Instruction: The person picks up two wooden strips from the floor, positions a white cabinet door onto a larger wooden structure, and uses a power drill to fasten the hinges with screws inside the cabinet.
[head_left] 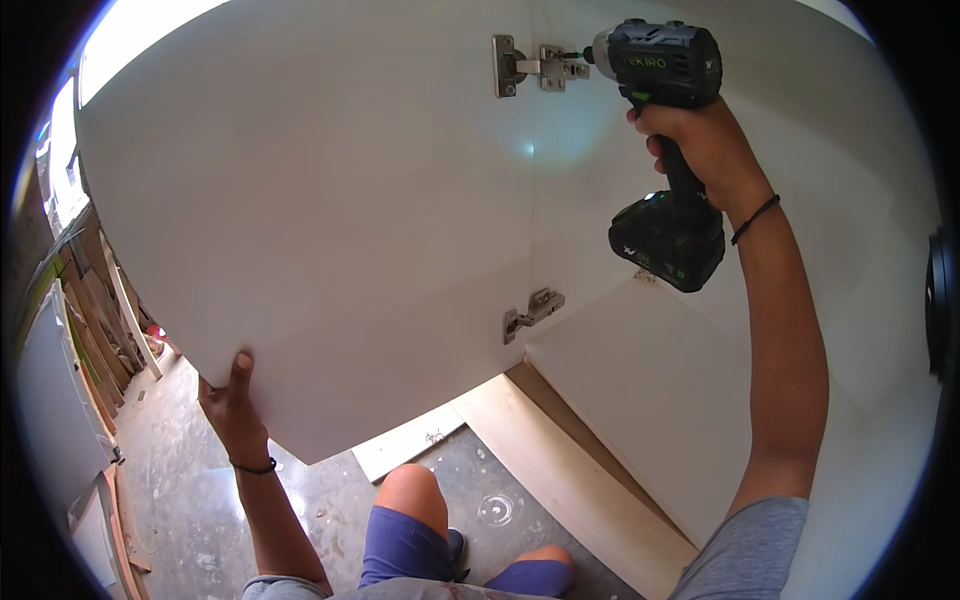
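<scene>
My right hand [700, 145] is wrapped round the grip of a black cordless impact driver [655, 65]. The driver's bit points left and meets the upper metal hinge [552, 68], which joins a white cabinet door [330, 220] to the cabinet's side panel [610, 170]. A bluish light from the driver falls on the panel. My left hand [235, 405] grips the door's lower left edge, thumb on the near face and fingers hidden behind it. The lower hinge [530, 312] sits between door and panel, its arm angled.
The cabinet's white bottom panel [640, 400] bears a small pile of debris [647, 277]. Pale boards [540, 470] lie below it, on the grey floor [330, 510] by my legs. At the left, wooden planks [95, 310] and a white panel [55, 390] lean together.
</scene>
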